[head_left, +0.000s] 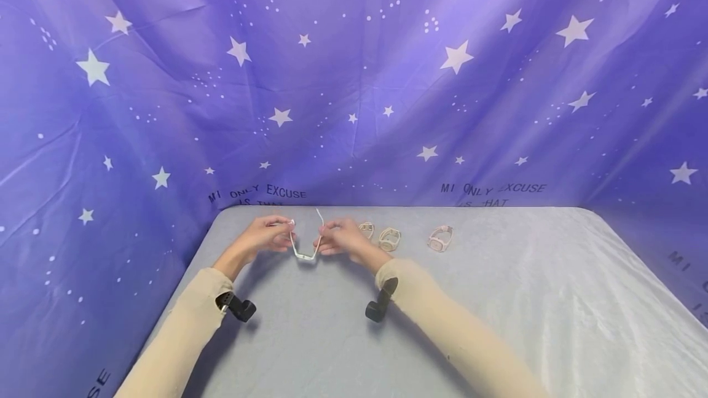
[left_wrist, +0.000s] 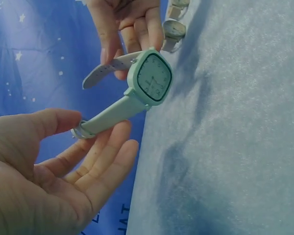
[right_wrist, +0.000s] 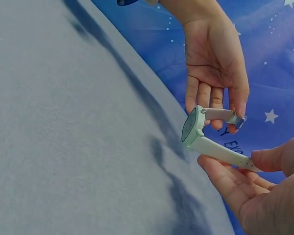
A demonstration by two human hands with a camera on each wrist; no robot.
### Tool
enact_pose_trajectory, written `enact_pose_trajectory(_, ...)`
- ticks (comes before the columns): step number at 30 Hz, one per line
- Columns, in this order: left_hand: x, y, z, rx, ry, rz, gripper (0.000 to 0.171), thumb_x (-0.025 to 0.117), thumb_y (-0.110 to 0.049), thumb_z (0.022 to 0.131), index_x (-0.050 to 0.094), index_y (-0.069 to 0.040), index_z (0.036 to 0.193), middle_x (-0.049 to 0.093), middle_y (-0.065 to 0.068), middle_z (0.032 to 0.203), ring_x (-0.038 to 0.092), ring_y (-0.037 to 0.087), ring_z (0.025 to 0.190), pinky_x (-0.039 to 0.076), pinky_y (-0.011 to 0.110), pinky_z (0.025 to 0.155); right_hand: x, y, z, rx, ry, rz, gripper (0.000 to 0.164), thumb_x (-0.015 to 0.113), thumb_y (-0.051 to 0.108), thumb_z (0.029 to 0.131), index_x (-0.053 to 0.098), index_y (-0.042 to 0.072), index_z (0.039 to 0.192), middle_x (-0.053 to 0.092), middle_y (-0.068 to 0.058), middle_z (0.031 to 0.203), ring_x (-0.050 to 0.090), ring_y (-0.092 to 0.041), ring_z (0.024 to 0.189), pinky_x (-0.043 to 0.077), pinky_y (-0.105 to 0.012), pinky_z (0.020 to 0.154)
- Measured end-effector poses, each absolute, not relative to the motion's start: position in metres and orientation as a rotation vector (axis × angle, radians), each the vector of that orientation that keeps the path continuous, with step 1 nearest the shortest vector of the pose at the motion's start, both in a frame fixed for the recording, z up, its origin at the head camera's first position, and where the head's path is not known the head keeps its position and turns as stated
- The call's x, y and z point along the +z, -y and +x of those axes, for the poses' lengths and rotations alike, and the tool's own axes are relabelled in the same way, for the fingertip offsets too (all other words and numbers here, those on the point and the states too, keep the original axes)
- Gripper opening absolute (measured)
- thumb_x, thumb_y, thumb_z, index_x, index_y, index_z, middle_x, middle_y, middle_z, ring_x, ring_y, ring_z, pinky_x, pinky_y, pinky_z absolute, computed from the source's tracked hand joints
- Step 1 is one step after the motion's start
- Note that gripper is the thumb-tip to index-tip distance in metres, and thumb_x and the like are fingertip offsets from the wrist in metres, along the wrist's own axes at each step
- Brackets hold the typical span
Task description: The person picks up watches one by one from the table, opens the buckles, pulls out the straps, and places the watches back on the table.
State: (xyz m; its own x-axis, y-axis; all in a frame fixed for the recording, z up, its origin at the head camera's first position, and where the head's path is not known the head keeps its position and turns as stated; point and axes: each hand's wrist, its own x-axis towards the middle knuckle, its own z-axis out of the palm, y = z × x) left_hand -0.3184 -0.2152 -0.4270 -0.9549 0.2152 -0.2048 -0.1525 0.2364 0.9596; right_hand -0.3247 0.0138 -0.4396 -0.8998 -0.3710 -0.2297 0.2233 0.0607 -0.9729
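Note:
A pale mint-green wristwatch (head_left: pixel 305 257) with a rounded square case hangs above the table between both hands, its strap unfastened in a U shape. My left hand (head_left: pixel 268 234) pinches the buckle end of the strap between thumb and fingers. The other strap half, with its row of holes, is pinched by my right hand (head_left: pixel 344 237), and its tip sticks up past the fingers. In the left wrist view the dial (left_wrist: pixel 155 78) shows dark numerals and faces the table side. The buckle (right_wrist: pixel 239 120) appears beside the left fingertips in the right wrist view.
On the grey cloth-covered table (head_left: pixel 332 336) a cream watch (head_left: pixel 389 239) lies right of my right hand, with another watch (head_left: pixel 367 229) partly hidden behind that wrist. Farther right lies a pinkish watch (head_left: pixel 440 238). A purple star-patterned curtain (head_left: pixel 354 78) hangs behind the table.

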Motion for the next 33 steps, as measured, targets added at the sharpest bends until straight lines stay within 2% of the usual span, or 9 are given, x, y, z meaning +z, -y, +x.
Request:
enact_pose_trajectory(2,-0.428,0.215,-0.319,1.752,-2.217,0.038,0.039,0.061,-0.017,0.101,0.055,0.009,0.129,0.078,0.011,0.101,0.075,0.013,0.079,0.064,0.039,0.084,-0.442,-0.013,-0.326,-1.875,-1.921,-0.126,0.035,0.055,0.007,0.103,0.053,-0.015,0.13,0.069,-0.035,0.114,0.076,-0.023,0.081,0.063,-0.041,0.087)
enact_pose_trajectory(8,-0.43,0.217,-0.323,1.693,-2.185,-0.016,0.039,0.061,-0.018,0.101,0.055,0.008,0.13,0.076,0.006,0.098,0.075,0.015,0.081,0.064,0.034,0.083,-0.447,-0.01,-0.332,-1.859,-1.906,-0.072,0.034,0.056,0.007,0.102,0.055,-0.016,0.128,0.069,-0.036,0.113,0.077,-0.026,0.081,0.064,-0.041,0.084)
enact_pose_trajectory(14,-0.434,0.22,-0.328,1.692,-2.12,-0.029,0.041,0.063,-0.016,0.1,0.054,0.008,0.132,0.076,0.005,0.096,0.075,0.014,0.08,0.065,0.032,0.081,-0.451,-0.01,-0.338,-1.846,-1.879,-0.012,0.032,0.055,0.007,0.103,0.056,-0.015,0.126,0.069,-0.035,0.112,0.075,-0.023,0.074,0.064,-0.041,0.083)
enact_pose_trajectory(23,-0.445,0.217,-0.335,1.738,-2.13,-0.063,0.041,0.062,-0.017,0.101,0.054,0.009,0.133,0.077,0.002,0.091,0.074,0.012,0.078,0.064,0.029,0.079,-0.456,-0.009,-0.344,-1.852,-1.88,0.021,0.029,0.057,0.006,0.102,0.058,-0.015,0.123,0.071,-0.034,0.109,0.077,-0.025,0.076,0.064,-0.039,0.082)
enact_pose_trajectory(33,-0.454,0.205,-0.338,1.724,-2.266,-0.18,0.04,0.062,-0.015,0.098,0.056,0.011,0.127,0.071,0.003,0.09,0.069,0.007,0.074,0.064,0.027,0.073,-0.461,-0.001,-0.345,-1.852,-1.959,0.021,0.022,0.062,-0.001,0.096,0.064,-0.014,0.114,0.073,-0.03,0.108,0.071,-0.012,0.067,0.065,-0.035,0.081)
